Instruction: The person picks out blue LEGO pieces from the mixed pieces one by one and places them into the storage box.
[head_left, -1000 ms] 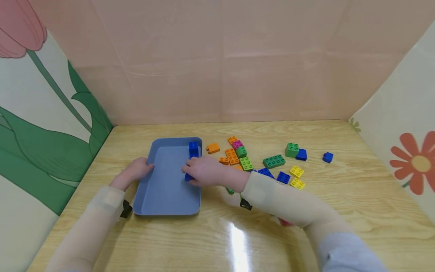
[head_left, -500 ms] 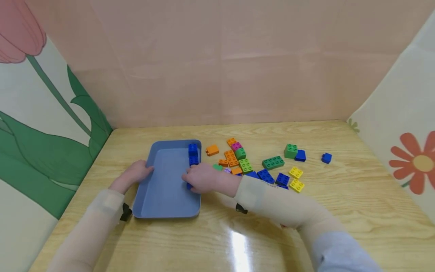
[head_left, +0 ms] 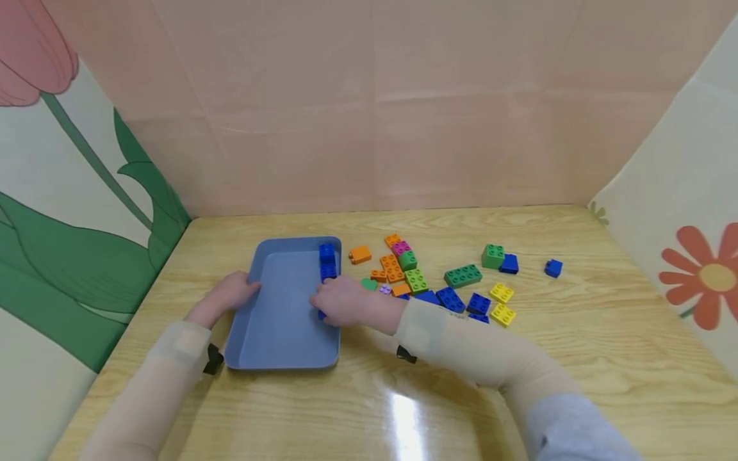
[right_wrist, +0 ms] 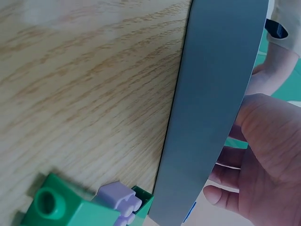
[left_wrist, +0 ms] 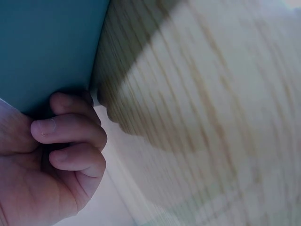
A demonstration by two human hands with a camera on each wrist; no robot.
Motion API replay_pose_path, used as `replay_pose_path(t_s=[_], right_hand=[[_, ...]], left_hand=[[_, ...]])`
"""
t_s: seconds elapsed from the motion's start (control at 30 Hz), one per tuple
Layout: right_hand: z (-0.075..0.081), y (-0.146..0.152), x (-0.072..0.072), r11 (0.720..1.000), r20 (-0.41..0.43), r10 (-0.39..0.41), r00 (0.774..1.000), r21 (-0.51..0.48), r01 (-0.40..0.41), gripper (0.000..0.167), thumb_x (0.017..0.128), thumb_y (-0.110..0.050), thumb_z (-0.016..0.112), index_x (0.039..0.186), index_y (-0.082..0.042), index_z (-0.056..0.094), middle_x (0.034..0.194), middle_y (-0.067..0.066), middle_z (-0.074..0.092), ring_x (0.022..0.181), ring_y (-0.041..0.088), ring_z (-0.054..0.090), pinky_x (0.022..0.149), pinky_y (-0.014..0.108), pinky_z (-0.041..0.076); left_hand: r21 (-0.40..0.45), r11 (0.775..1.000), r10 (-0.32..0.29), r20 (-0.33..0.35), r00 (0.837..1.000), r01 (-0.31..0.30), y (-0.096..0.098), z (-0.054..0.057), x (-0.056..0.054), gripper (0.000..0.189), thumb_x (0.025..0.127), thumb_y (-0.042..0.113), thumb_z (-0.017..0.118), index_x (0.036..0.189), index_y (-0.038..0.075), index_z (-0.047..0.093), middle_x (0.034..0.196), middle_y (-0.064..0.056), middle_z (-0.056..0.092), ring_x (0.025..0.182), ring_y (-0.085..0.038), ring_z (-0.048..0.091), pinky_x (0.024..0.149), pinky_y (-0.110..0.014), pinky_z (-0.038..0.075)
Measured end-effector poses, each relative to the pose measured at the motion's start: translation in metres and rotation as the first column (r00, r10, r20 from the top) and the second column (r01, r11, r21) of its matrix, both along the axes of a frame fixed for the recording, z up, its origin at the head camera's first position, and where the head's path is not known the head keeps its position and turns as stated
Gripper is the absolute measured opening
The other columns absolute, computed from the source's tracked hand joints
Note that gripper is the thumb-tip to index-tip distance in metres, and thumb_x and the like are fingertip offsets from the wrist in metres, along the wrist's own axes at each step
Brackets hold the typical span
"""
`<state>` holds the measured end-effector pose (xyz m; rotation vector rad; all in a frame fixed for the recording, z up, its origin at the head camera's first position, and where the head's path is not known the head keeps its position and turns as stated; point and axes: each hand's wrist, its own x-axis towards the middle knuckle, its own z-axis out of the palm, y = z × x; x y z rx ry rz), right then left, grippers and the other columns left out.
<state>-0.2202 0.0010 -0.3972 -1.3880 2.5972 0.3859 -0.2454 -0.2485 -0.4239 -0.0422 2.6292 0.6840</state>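
- Two bricks, a far blue brick [head_left: 327, 253] and a second blue brick [head_left: 328, 271], show beyond the fingers inside the tray [head_left: 279, 320], beside its right wall.
- The right hand [head_left: 348, 301] sits a little nearer the tray's near end than a second ago, so the second blue brick, partly covered then, shows more fully; over the last half second the hand hardly shifts.
- It seems to pinch a held blue brick [head_left: 321, 315], of which only a sliver shows below the fingers. That sliver lies slightly closer to the right wall than it did, which I read as the brick being settled into line with the other two. Whether it touches its neighbour is hidden.
- The left hand [head_left: 235, 289] grips the tray's left rim, its fingers curled in the left wrist view, presumably steadying it.
- The row of blue bricks runs along the right wall, its long axis leading away from the person, as does the tray's own. The held blue brick's axis and stud direction are covered, so I cannot tell either.
- Outside the right wall, a lavender brick [right_wrist: 120, 197] and a green brick [right_wrist: 68, 207] lie on the table [right_wrist: 94, 94].
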Motion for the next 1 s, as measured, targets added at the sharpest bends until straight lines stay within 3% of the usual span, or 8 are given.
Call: replay_pose_path(t_s=[0.33, 0.57, 0.8, 1.0], right_hand=[[0.003, 0.008, 0.009, 0.998, -0.063, 0.036, 0.997, -0.048, -0.039, 0.037, 0.095, -0.042, 0.061, 0.120, -0.015, 0.064, 0.103, 0.001, 0.062, 0.087, 0.014, 0.057, 0.066, 0.025, 0.046], [0.013, 0.021, 0.014, 0.989, -0.077, 0.033, 0.997, -0.141, -0.043, 0.043, 0.094, -0.043, 0.062, 0.123, -0.010, 0.061, 0.104, 0.003, 0.058, 0.086, 0.015, 0.054, 0.069, 0.026, 0.047], [0.031, 0.043, 0.016, 0.974, -0.053, -0.018, 0.998, -0.227, 0.005, 0.040, 0.093, -0.040, 0.064, 0.119, -0.009, 0.063, 0.096, 0.000, 0.055, 0.075, 0.011, 0.051, 0.061, 0.020, 0.044], [0.044, 0.067, 0.017, 0.948, -0.046, -0.081, 0.996, -0.313, 0.063, 0.043, 0.093, -0.039, 0.065, 0.123, -0.008, 0.063, 0.111, 0.005, 0.062, 0.090, 0.016, 0.061, 0.067, 0.027, 0.051]], left_hand=[[-0.002, 1.000, -0.009, 0.002, 1.000, 0.009, 0.002, 0.003, 0.003, 0.042, 0.104, 0.018, 0.039, 0.129, -0.015, 0.048, 0.109, -0.023, 0.062, 0.094, -0.028, 0.060, 0.083, -0.042, 0.049], [0.004, 1.000, 0.005, -0.002, 1.000, -0.005, 0.002, 0.005, 0.004, 0.040, 0.104, 0.017, 0.039, 0.125, -0.015, 0.050, 0.104, -0.022, 0.062, 0.093, -0.029, 0.060, 0.081, -0.042, 0.049], [-0.013, 1.000, -0.004, -0.012, 1.000, 0.003, 0.001, 0.003, 0.003, 0.041, 0.103, 0.018, 0.040, 0.124, -0.015, 0.051, 0.105, -0.023, 0.062, 0.094, -0.030, 0.060, 0.083, -0.044, 0.049], [-0.004, 1.000, 0.012, 0.006, 1.000, -0.012, 0.001, 0.001, 0.002, 0.039, 0.104, 0.019, 0.039, 0.122, -0.012, 0.053, 0.087, -0.014, 0.060, 0.078, -0.023, 0.058, 0.072, -0.037, 0.049]])
